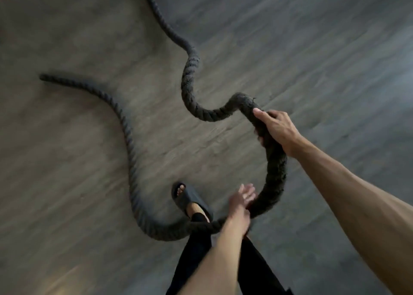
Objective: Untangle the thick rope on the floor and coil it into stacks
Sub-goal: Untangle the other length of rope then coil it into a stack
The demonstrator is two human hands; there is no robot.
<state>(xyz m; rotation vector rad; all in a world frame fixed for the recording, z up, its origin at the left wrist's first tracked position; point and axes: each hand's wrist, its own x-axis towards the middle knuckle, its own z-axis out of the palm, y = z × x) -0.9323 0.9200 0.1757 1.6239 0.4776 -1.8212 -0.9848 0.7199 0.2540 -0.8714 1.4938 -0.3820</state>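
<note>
So you're on a grey wood-look plank floor (78, 183), streaky with blur and lighter toward the far right. Floor is all of the room that shows. There's one rope (190, 75), thick, dark and twisted. Its one visible end lies far left on the floor. From there it curves toward you, swings right across your dark trouser leg (196, 254) and rises in a loop between your two hands. One foot shows, in a dark slide sandal (190, 199), just left of that loop. Your left hand (240, 202) is blurred, but the fingers look straight and spread, lying against the rope rather than wrapped round it. Further right and farther off, your right hand (277, 128) grips the rope with its fingers curled round it. Past that grip the rope bends left, then snakes off to the far edge of view.
</note>
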